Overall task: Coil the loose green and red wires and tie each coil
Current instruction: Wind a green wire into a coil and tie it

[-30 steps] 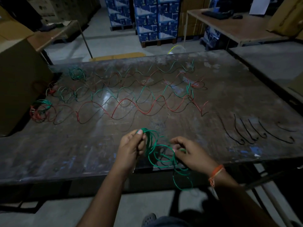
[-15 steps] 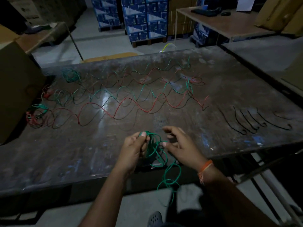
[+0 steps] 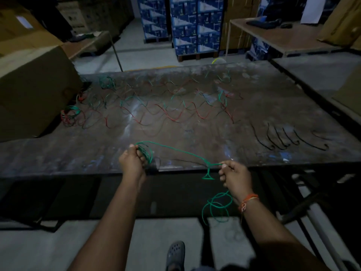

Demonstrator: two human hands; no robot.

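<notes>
Left hand (image 3: 131,162) curled round small coil (image 3: 145,152) of green wire (image 3: 181,152) at table (image 3: 78,153) near edge. Right hand (image 3: 235,178) pinches wire further along; strand stretched between hands, tail loops hanging below right wrist.

Blue cartons (image 3: 187,26) stacked beyond the worn table (image 3: 273,106); cardboard box (image 3: 33,89) at left; grey clog (image 3: 175,253) below.

Both forearms are being shown bare, no sleeves being worn to the elbow. An orange thread band (image 3: 247,200) with small pale bits is being worn on the right wrist, loose ends hanging. A dark perforated clog (image 3: 175,254) is being worn on one foot. Dark fabric is being glimpsed at the bottom edge.
</notes>
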